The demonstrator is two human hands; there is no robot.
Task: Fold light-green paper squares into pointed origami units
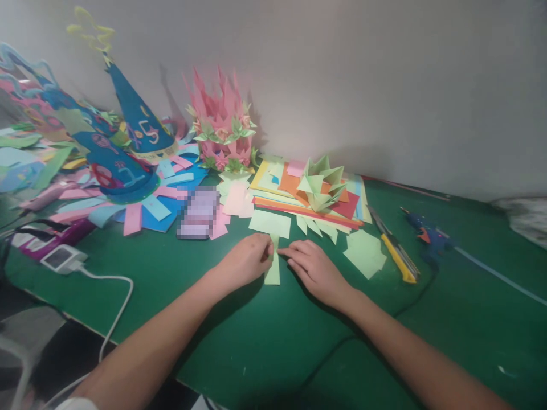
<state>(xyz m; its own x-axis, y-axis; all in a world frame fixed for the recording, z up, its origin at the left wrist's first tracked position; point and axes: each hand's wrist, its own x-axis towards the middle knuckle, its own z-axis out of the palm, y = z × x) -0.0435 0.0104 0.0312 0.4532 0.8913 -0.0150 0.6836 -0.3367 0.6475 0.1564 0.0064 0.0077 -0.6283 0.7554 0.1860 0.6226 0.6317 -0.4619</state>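
A narrow strip of light green paper (272, 272) lies upright on the green table between my hands. My left hand (248, 259) pinches its left edge between thumb and fingers. My right hand (314, 270) is at the strip's right side, index finger stretched toward it and the other fingers loosely bent, with nothing held. Just beyond the strip lies a light green rectangle of paper (270, 223). To the right are folded green pieces (322, 228) and a stack of green squares (364, 254).
Behind stand a stack of coloured paper (265, 176) with a green folded ring (321, 185), and a pink paper crown (222, 125). Left are a phone (199, 213), cone hats (139, 119) and a power strip (55, 239). Right are a yellow cutter (397, 256) and glue gun (427, 234).
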